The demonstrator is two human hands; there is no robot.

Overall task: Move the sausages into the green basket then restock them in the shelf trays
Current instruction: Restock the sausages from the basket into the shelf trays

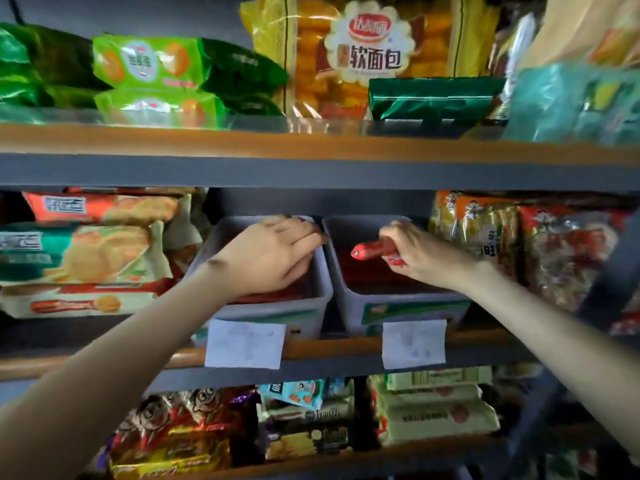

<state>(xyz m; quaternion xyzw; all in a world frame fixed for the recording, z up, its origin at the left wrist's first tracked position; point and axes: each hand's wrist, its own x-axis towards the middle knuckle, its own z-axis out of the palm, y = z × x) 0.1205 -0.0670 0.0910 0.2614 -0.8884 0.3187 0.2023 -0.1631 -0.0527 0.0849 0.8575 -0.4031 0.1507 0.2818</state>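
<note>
Nearest, on the bottom shelf, snack packets (173, 434) lie stacked. Above them two white labels (245, 344) hang from the shelf edge, one under each tray. Behind the labels, the left tray (277, 311) and the right tray (398, 306) sit side by side on the middle shelf. Each holds a dark red layer that is probably more sausages, though it is too blurred to be sure. The right hand (419, 251) has its grip closed around one red sausage (372, 251), held roughly level just above the right tray. If that hold is slack, the slick casing could slide out and roll off the shelf front. The left hand (273, 258) reaches palm-down into the left tray, fingertips near its right rim; I cannot tell whether its grip holds anything. Pressing on that rim could shove or tip the tray. Biscuit packs (86, 258) crowd the left tray and rice cracker bags (485, 233) crowd the right. The upper shelf board (311, 168) hangs low over both, limiting headroom. The green basket is out of view.
</note>
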